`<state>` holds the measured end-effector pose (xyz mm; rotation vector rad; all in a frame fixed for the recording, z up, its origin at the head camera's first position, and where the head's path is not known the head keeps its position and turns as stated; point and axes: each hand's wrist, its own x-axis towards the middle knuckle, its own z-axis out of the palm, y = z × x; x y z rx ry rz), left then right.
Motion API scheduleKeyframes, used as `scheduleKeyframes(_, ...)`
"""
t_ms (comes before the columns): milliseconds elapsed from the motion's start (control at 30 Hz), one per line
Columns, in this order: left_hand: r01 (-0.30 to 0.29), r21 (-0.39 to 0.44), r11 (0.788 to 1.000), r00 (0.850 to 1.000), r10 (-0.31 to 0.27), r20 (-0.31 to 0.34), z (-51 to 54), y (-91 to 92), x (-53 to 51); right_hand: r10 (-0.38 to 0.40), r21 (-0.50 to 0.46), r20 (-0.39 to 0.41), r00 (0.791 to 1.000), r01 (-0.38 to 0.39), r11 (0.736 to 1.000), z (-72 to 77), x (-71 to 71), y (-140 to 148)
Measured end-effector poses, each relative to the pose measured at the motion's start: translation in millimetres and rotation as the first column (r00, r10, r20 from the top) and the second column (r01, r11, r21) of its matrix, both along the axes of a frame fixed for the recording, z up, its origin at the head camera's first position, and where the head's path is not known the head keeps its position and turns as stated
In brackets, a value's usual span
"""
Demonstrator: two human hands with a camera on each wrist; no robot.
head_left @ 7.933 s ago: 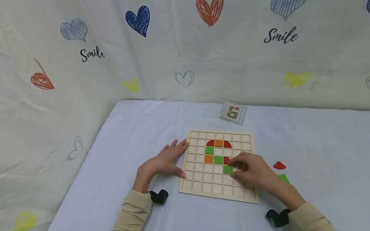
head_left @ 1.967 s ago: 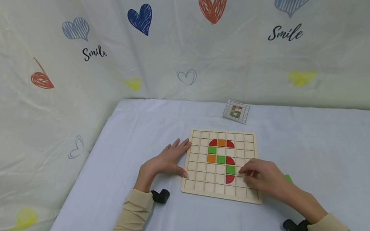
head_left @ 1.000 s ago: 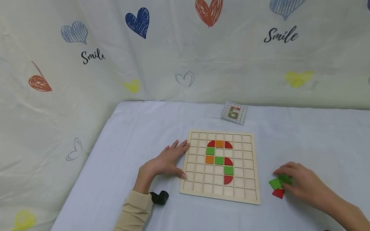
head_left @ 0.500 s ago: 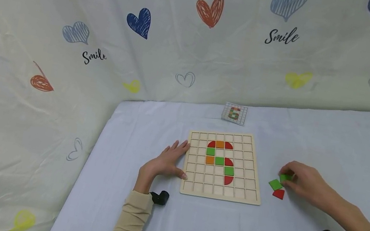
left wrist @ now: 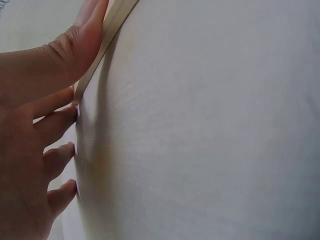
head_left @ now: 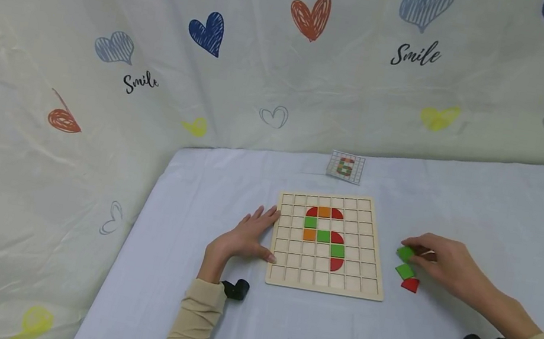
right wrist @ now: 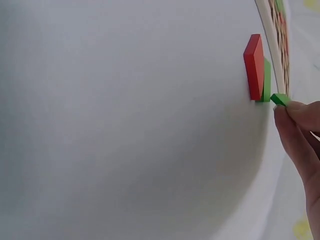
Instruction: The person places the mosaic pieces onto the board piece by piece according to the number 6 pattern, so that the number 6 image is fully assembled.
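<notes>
My right hand (head_left: 445, 265) pinches a green square tile (head_left: 405, 253) between thumb and fingers, right of the wooden grid board (head_left: 366, 281). Close below it on the cloth lie a second green square tile (head_left: 405, 271) and a red quarter-round tile (head_left: 410, 285). The right wrist view shows the pinched green tile (right wrist: 280, 99) at the fingertips, near the red tile (right wrist: 254, 67). With fingers spread, my left hand (head_left: 241, 239) rests against the board's left edge; its thumb touches the rim. Red, orange and green tiles (head_left: 323, 236) sit in the board's cells in a curving line.
Behind the board lies a small card (head_left: 345, 167) printed with a coloured figure on a grid. White cloth covers the table (head_left: 308, 337), and a curtain with hearts (head_left: 309, 17) hangs behind its far edge.
A red quarter-round tile was added below the lowest green one on the board. My right hand went right to the loose tiles, and the pinched green tile has just shifted left. The left hand stays.
</notes>
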<state>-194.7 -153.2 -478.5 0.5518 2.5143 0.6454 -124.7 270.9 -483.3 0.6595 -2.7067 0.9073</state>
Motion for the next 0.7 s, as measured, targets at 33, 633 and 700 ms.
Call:
scheduleKeyframes(33, 0.0, -0.002, 1.0, 1.0, 0.0, 0.0, 0.0, 0.1, -0.2, 0.0, -0.008, 0.018, 1.0, 0.0, 1.0, 0.5, 0.0, -1.2)
scheduleKeyframes(633, 0.0, -0.008, 1.0, 1.0, 0.0, 0.004, -0.6, 0.0, -1.4, 0.013, -0.033, 0.227, 0.974, -0.006, 0.999, 14.0, -0.5, -35.6)
scheduleKeyframes(700, 0.001, -0.012, 1.0, 1.0, -0.001, 0.002, -0.8, -0.3, -1.3, 0.012, -0.033, 0.245, 0.969, -0.005, 0.999, 14.3, -0.7, -40.2)
